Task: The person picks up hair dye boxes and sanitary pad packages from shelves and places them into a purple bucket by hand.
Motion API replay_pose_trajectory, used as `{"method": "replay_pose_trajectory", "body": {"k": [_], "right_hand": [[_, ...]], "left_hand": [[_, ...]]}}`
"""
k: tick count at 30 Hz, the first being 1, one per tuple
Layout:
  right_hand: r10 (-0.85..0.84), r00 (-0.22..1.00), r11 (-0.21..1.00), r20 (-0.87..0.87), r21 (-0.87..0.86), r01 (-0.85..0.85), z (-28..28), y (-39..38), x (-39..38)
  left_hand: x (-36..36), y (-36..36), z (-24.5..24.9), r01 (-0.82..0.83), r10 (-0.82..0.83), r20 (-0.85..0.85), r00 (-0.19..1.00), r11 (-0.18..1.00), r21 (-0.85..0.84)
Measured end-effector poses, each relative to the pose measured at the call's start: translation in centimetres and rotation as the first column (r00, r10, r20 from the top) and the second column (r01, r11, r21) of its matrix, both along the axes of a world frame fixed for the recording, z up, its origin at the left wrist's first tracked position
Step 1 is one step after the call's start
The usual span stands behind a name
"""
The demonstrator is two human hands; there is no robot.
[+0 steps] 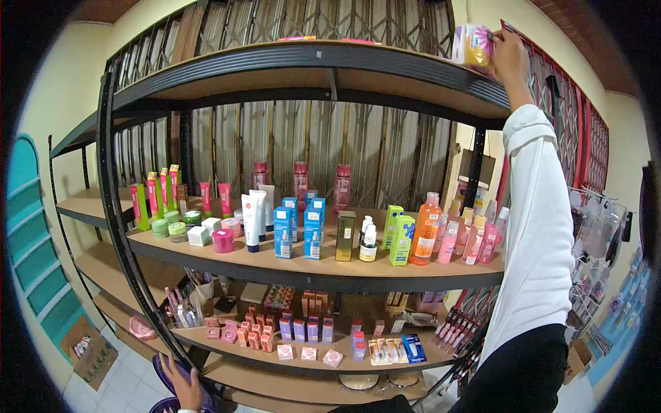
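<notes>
My right hand (511, 56) is raised to the right end of the top shelf (385, 60). Its fingers are closed on the side of a soft pack of sanitary pads (474, 47), white, purple and yellow, at the shelf's front edge. Low at the left, my left hand (180, 384) lies against a dark purple container (166, 372), its fingers stretched and apart. Part of that container is cut off by the lower edge of the view.
The middle shelf (303, 267) carries blue boxes (283, 233), white tubes (252, 220), jars and an orange bottle (427, 230). Below stand small makeup boxes (311, 330). A black upright post (113, 172) rises at the left, and hanging goods (595, 241) are at the right.
</notes>
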State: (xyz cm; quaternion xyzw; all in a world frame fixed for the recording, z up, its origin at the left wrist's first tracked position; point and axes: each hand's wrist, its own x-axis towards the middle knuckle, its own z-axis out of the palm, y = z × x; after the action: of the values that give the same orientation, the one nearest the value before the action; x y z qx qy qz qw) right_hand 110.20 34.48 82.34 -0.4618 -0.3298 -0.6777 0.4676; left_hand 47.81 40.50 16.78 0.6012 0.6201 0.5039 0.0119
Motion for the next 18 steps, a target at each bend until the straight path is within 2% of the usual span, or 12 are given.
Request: {"method": "replay_pose_trajectory", "body": {"k": [3,4,5,6,7,10,11,13,14,16,17,18], "right_hand": [[0.009,0.978,0.992,0.207,0.122,-0.035,0.6,-1.4,-3.8],[-0.003,0.961,0.987,0.277,0.157,-0.042,0.8,-2.0,-5.1],[0.057,0.955,0.981,0.292,0.162,-0.109,-0.1,-3.0,-7.9],[0.116,0.945,0.971,0.307,0.167,-0.173,-2.0,-4.2,-12.2],[0.172,0.93,0.957,0.324,0.17,-0.236,-3.4,-4.9,-15.6],[0.234,0.862,0.938,0.449,0.128,-0.321,-5.3,-5.4,-20.8],[0.335,0.813,0.913,0.476,0.05,-0.406,-6.4,-5.5,-22.7],[0.419,0.835,0.901,0.356,-0.052,-0.43,-9.1,-4.9,-25.3],[0.459,0.785,0.875,0.416,-0.054,-0.482,-11.1,-4.4,-27.6],[0.662,0.685,0.748,0.304,-0.21,-0.629,-15.5,-3.8,-31.7],[0.669,0.691,0.743,0.274,-0.238,-0.625,-17.8,-3.5,-33.7],[0.768,0.624,0.633,0.144,-0.315,-0.707,-20.1,-3.6,-35.9]], "left_hand": [[0.6,0.2,6.0,0.172,-0.196,0.161,0.967,0.974,0.149],[0.8,-0.1,7.8,0.209,-0.242,0.144,0.96,0.954,0.213],[1.0,-0.4,9.5,0.247,-0.289,0.122,0.95,0.929,0.275],[1.0,-0.8,11.0,0.298,-0.343,0.08,0.936,0.892,0.339],[0.9,-1.2,11.8,0.301,-0.349,0.121,0.929,0.905,0.301],[1.4,-3.5,15.5,0.449,-0.52,0.123,0.845,0.816,0.365],[1.5,-4.4,16.6,0.496,-0.578,0.122,0.807,0.775,0.392],[2.0,-6.3,18.7,0.568,-0.665,0.136,0.734,0.712,0.414],[2.2,-7.5,19.8,0.595,-0.695,0.153,0.703,0.692,0.408],[1.8,-8.4,20.3,0.659,-0.77,0.183,0.611,0.623,0.421],[1.6,-9.1,20.7,0.681,-0.8,0.219,0.559,0.594,0.429],[1.6,-9.9,21.4,0.701,-0.824,0.254,0.506,0.565,0.435]]}}
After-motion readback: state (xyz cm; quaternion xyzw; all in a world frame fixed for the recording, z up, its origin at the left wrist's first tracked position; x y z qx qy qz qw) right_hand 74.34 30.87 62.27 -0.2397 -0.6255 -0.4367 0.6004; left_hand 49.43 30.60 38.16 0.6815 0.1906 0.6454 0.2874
